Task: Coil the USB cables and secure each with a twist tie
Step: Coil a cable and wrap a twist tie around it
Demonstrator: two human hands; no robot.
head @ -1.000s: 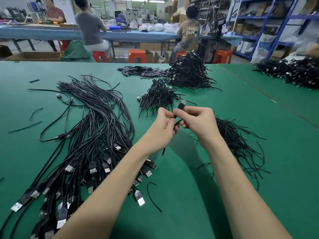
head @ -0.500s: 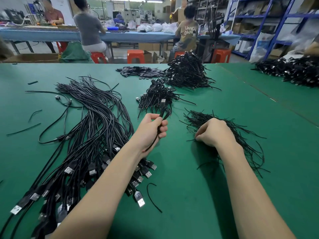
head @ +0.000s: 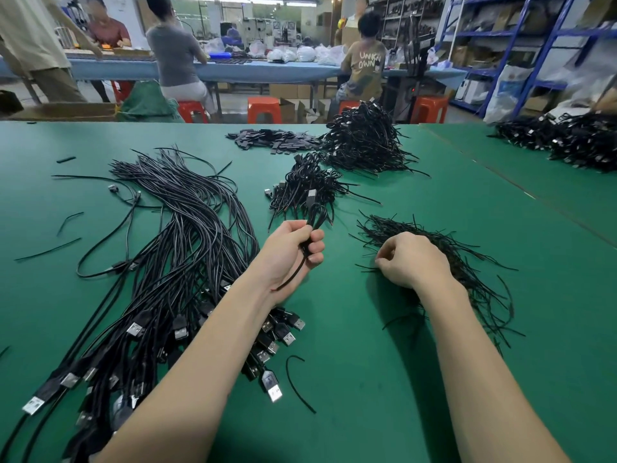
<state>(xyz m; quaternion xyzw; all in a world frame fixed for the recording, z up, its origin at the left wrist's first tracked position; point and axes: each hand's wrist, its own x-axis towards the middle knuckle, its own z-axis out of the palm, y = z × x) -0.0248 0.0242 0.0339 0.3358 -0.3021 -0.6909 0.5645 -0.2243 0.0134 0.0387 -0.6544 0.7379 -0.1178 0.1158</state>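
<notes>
Green table [head: 384, 379]: left hand [head: 287, 259] clamps coiled USB cable [head: 312, 217]; right hand [head: 409, 260], right of it, curled, fingertips pinching into twist-tie pile [head: 444, 259].

Both bare forearms reached forward from the bottom edge, the left one angled up from the lower left and the right one from the lower right. The left hand [head: 289, 254] was raised with its palm turned partly toward the camera, fingers curled round a folded black USB cable [head: 312, 218] and the thumb lying across the top. The right hand [head: 410, 259] faced knuckles-up and low, its fingers curled under and their tips hidden.
</notes>
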